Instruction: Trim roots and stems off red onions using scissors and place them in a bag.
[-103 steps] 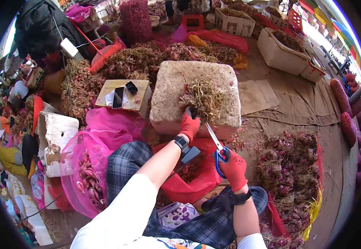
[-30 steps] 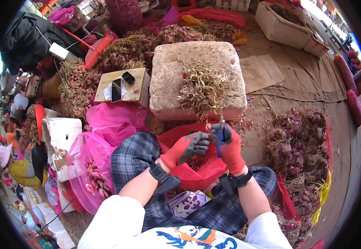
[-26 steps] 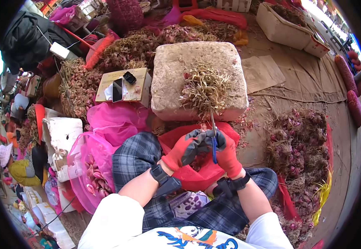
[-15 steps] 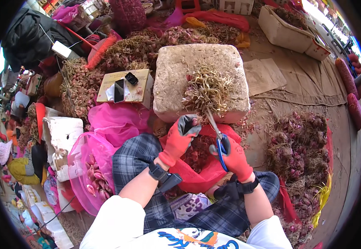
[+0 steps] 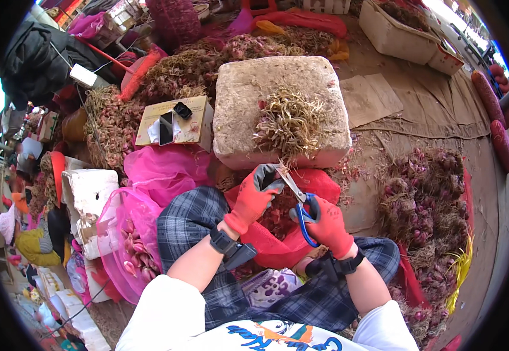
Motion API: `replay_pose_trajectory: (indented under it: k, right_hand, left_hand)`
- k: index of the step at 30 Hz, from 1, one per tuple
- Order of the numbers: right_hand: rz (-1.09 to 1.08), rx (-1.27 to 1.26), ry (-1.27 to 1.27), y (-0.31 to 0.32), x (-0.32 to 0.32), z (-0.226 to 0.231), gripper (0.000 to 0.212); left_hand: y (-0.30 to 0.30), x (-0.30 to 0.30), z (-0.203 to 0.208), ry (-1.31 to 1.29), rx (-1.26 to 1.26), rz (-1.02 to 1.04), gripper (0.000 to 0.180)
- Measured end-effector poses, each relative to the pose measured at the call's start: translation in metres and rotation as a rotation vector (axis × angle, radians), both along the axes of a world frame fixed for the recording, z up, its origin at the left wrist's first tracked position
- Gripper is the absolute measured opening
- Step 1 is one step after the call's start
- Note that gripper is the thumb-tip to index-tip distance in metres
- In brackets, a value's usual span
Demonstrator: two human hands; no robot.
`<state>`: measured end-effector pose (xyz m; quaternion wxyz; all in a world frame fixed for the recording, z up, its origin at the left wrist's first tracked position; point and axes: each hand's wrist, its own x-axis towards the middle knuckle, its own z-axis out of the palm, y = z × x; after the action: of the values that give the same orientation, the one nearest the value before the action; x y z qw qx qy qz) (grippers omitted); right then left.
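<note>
Over an opened red mesh bag [image 5: 275, 251] on the lap side, the red-gloved right hand [image 5: 326, 225] has its fingers closed around the blue handles of scissors [image 5: 297, 194], while the red-and-grey-gloved left hand [image 5: 251, 199] holds its fingers curled together, anything within them too hidden to tell. Half a second ago the scissor tips pointed up at the straw-coloured bundle of dry shallots [image 5: 289, 126]; now they have swung left to the left fingertips. Just beyond, the bundle lies unmoved on a pale foam block [image 5: 237, 111].
</note>
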<state>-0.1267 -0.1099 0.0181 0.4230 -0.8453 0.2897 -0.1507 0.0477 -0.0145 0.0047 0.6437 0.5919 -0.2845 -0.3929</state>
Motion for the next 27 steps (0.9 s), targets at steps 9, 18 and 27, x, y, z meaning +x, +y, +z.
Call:
replay_pose_trajectory:
  k: [9,18,27]
  right_hand:
    - [-0.049,-0.086,-0.043,-0.001,-0.001,-0.006,0.036]
    - [0.046,-0.287,0.142,-0.01,-0.01,-0.017,0.046]
    - [0.053,0.06,0.071,-0.017,-0.013,0.005,0.039]
  left_hand:
    - [0.0,-0.006,-0.002,0.043,-0.044,-0.026,0.029]
    - [0.002,-0.004,0.005,-0.104,0.011,-0.031,0.026]
    - [-0.001,0.009,0.028,0.563,0.106,-0.128,0.022]
